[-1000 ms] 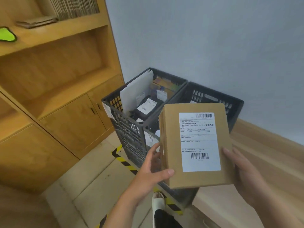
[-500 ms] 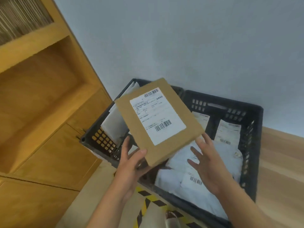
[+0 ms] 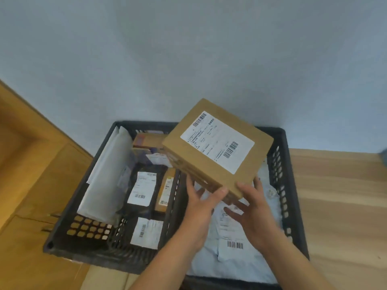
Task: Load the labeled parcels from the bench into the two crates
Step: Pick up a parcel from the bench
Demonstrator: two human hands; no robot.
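A brown cardboard box (image 3: pixel 211 151) with a white shipping label hangs tilted over the far end of the right crate (image 3: pixel 281 185). My left hand (image 3: pixel 201 208) grips its near corner, thumb on top. My right hand (image 3: pixel 254 208) touches the near edge from below with fingers spread. The left crate (image 3: pixel 62 235) holds a white padded mailer, dark bags with labels and small boxes. White poly bags with barcode labels (image 3: pixel 234 245) fill the right crate.
Both black crates stand side by side against a pale blue wall. Wooden cabinets (image 3: pixel 31 174) rise to the left. A wooden bench top (image 3: pixel 339 206) runs along the right of the crates.
The box has moved right and forward, from over the divide between the crates to above the right crate. My view has come closer and looks more steeply down.
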